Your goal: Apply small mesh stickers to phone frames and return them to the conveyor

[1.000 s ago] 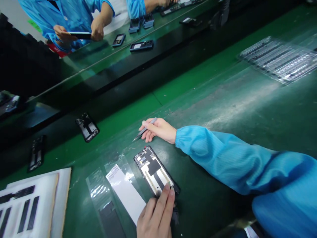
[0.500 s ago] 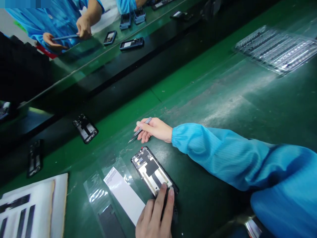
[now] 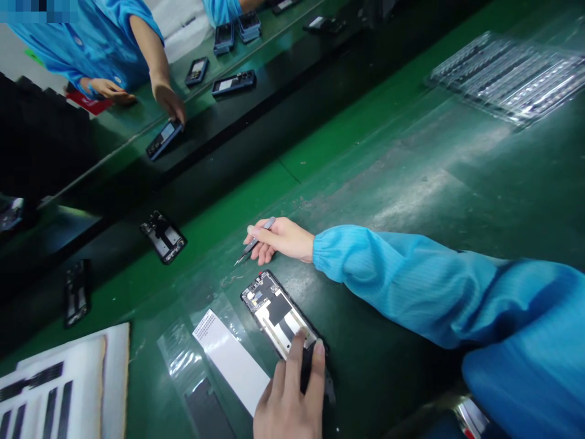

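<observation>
An opened phone frame [image 3: 269, 308] with its insides showing lies slantwise on the green bench. My left hand [image 3: 287, 399] comes in from the bottom edge, two straight fingers pressing on the frame's near end; its thumb is hidden. My right hand [image 3: 286, 239], in a blue sleeve, rests on the bench just beyond the frame. It is closed on grey tweezers [image 3: 249, 247] whose tips point left and touch nothing.
A white strip [image 3: 231, 360] and clear plastic bags [image 3: 183, 353] lie left of the frame. A white foam tray [image 3: 109, 378] holds black strips. Two phone frames [image 3: 163, 236] sit on the black belt. A clear blister tray [image 3: 507, 76] is far right. A co-worker's hand [image 3: 169, 100] touches a phone [image 3: 163, 139].
My left fingers have slid slightly up the phone frame. My right hand has stayed put with the tweezers. Across the belt, the co-worker has lowered a phone onto the belt's edge.
</observation>
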{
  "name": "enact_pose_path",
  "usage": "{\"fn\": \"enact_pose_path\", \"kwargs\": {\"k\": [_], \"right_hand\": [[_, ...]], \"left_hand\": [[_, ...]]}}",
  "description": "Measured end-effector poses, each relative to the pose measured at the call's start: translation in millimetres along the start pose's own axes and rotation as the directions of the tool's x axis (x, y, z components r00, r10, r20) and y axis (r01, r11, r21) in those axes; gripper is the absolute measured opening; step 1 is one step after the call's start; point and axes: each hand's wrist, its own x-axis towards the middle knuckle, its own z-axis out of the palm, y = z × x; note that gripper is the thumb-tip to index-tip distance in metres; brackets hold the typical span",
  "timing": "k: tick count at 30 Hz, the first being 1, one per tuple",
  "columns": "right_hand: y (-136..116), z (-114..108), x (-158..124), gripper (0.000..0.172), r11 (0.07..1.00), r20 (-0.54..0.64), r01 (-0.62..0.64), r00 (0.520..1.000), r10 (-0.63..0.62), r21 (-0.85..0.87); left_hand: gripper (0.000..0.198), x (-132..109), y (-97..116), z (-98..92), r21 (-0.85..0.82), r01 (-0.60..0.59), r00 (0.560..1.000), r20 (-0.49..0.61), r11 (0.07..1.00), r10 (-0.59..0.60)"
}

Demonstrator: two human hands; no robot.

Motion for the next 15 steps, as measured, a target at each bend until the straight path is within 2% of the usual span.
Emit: {"fn": "enact_pose_path", "kwargs": {"k": [3,7,9,11,13,15], "right_hand": [[-1.4,0.5,-0.4,0.029,1.000,-0.005,0.002,1.000,-0.002,-0.011],[-0.3,1.6,-1.0,0.030,0.999,-0.008,-0.003,1.000,0.003,-0.032],[1.2,2.6,-1.8,0.030,0.999,-0.008,-0.013,1.000,0.012,-0.044],[0.8,2.8,-2.9,0.026,0.998,-0.012,-0.030,1.000,0.029,-0.060],[-4.1,0.0,-3.3,0.024,0.995,-0.026,-0.053,0.998,0.051,-0.085],[-14.4,-6.8,-2.6,0.030,0.988,-0.048,-0.079,0.996,0.074,-0.129]], "left_hand": [[0.057,4.6,-9.4,-3.6,-0.152,0.036,0.999,0.031,0.988,-0.031],[0.067,12.2,-26.0,-10.9,-0.261,0.054,0.992,0.123,0.964,-0.022],[0.076,13.6,-29.6,-11.2,-0.217,0.075,0.986,0.163,0.973,-0.040],[0.080,11.7,-28.1,-8.8,-0.085,0.128,0.978,0.177,0.988,-0.111],[0.076,5.2,-24.7,-6.4,0.017,0.183,0.975,0.126,0.983,-0.184],[0.066,-7.3,-25.3,-6.7,-0.047,0.244,0.970,-0.011,0.969,-0.244]]}}
